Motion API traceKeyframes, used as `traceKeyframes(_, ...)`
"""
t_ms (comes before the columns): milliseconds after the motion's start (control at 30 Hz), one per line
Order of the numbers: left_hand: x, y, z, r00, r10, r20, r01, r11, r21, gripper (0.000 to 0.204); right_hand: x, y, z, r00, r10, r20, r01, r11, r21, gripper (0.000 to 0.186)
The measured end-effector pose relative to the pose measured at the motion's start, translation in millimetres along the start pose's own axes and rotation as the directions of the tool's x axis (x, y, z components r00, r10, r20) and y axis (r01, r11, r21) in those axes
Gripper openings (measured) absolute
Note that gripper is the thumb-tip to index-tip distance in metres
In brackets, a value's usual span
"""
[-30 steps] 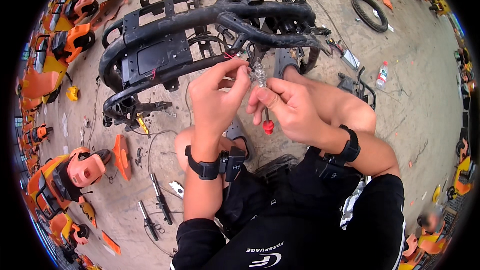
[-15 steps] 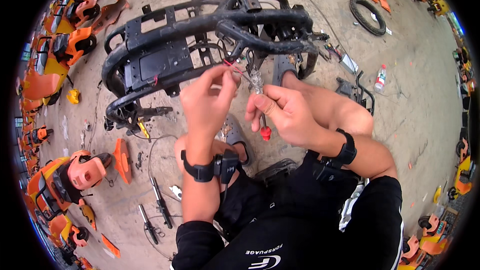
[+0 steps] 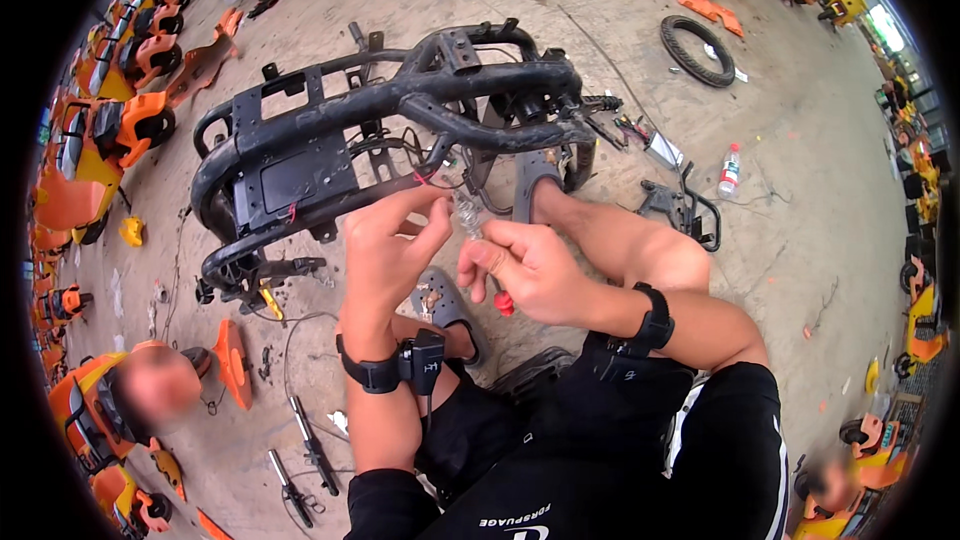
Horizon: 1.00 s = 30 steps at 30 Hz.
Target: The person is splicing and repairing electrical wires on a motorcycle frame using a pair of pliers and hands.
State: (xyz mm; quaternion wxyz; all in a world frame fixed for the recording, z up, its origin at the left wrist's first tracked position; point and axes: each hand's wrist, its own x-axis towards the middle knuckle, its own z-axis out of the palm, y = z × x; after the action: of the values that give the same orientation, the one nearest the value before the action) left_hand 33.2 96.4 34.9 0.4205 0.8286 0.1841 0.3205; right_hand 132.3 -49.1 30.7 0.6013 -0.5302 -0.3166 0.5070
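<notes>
A clear, crinkled bundle point(image 3: 467, 216) points up from my right hand point(image 3: 535, 270), whose thumb and fingers are closed round its lower end. Below those fingers shows a red knob-like piece point(image 3: 504, 303); whether it belongs to the bundle I cannot tell. My left hand point(image 3: 385, 250) is pinched at the bundle's upper left, and what lies between its fingertips is too small to make out. A short red wire point(image 3: 421, 179) shows just beyond them. Both hands are in front of the near side of a black tubular vehicle frame point(image 3: 400, 90), which lies on the floor.
Two black-and-silver rods point(image 3: 313, 445) and a curved orange panel point(image 3: 232, 365) lie to the left. At the right are a bottle point(image 3: 730, 170), a black tyre point(image 3: 697, 50) and a metal box with wires point(image 3: 663, 149). Orange-and-yellow scooters point(image 3: 80, 165) line the left side.
The view has shifted, so the frame and floor things sit lower and further left. Both hands keep their grips close together; the red piece shows less below my right hand.
</notes>
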Motion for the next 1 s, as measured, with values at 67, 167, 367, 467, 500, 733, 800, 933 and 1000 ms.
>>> traceKeyframes(67,0,4,0,1.0,0.003,-0.004,-0.003,1.0,0.02,0.013,1,3,0,0.999,-0.035,0.003,0.034,0.999,0.019,0.022)
traceKeyframes(167,-2,3,0,0.999,-0.004,-0.032,0.005,0.999,0.038,0.01,3,4,3,1.0,-0.023,0.004,0.023,0.996,0.083,0.022)
traceKeyframes(367,0,-3,8,1.0,0.025,-0.006,-0.025,0.999,-0.036,0.011,1,3,-1,0.999,-0.032,-0.024,0.033,0.999,0.018,0.028)
traceKeyframes(467,-2,-6,9,0.997,0.052,-0.053,-0.051,0.999,0.01,0.011,2,3,-1,0.999,-0.048,-0.008,0.048,0.999,-0.001,0.029)
traceKeyframes(500,-3,-6,9,0.996,0.047,-0.071,-0.044,0.998,0.04,0.011,2,2,0,0.999,-0.046,-0.009,0.046,0.999,-0.001,0.029)
traceKeyframes(733,-7,-12,-5,0.989,-0.083,-0.123,0.07,0.991,-0.112,0.018,1,-5,4,0.999,-0.022,-0.031,0.022,1.0,-0.016,0.026)
traceKeyframes(800,-9,-9,-2,0.997,-0.028,-0.071,0.019,0.992,-0.121,0.025,0,-1,3,0.998,-0.067,-0.007,0.067,0.998,0.0,0.025)
traceKeyframes(933,-5,-2,0,0.999,0.046,-0.019,-0.048,0.996,-0.075,0.022,0,0,3,0.999,-0.043,-0.013,0.043,0.998,-0.037,0.026)
traceKeyframes(1000,-3,-3,0,0.993,0.12,-0.023,-0.12,0.993,-0.018,0.019,0,1,0,0.999,-0.038,-0.005,0.038,0.997,-0.068,0.027)
